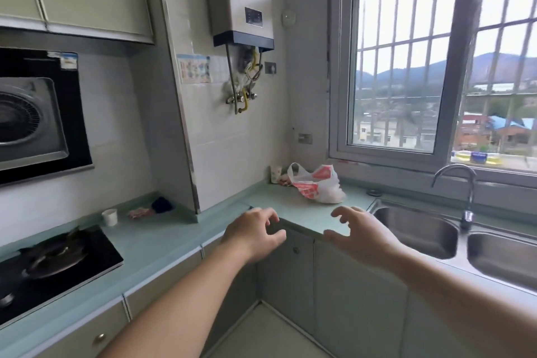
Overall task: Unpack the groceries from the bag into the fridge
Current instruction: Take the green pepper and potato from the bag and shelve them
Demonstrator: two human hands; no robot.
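A: What are the hands doing?

B: Both are reaching forward over the corner of the counter (293,206), and they are holding nothing. The left hand (252,234) is hanging with its fingers loosely curled, just above the counter edge. The right hand (359,234) is spreading its fingers, relaxed and a little bent. The two hands are apart, with a gap between them.

A: And where is the bag lying?

B: The bag (318,183) is sitting on the counter beyond both hands, in the corner under the window (398,67), a little nearer to the right hand. It is white plastic with red print, and it is slumping. I cannot tell what is inside. No hand is touching it.

A: What is standing near it?

B: A paper cup (275,174) is standing just beside the bag, on the left-hand side, against the wall. Another cup (109,217) is standing far to the left of the left hand, near the stove (55,264).

A: And to the right?

B: The sink (415,229) is lying just to the right of the right hand, and the tap (462,189) is rising behind it. The fridge is not showing in this view.
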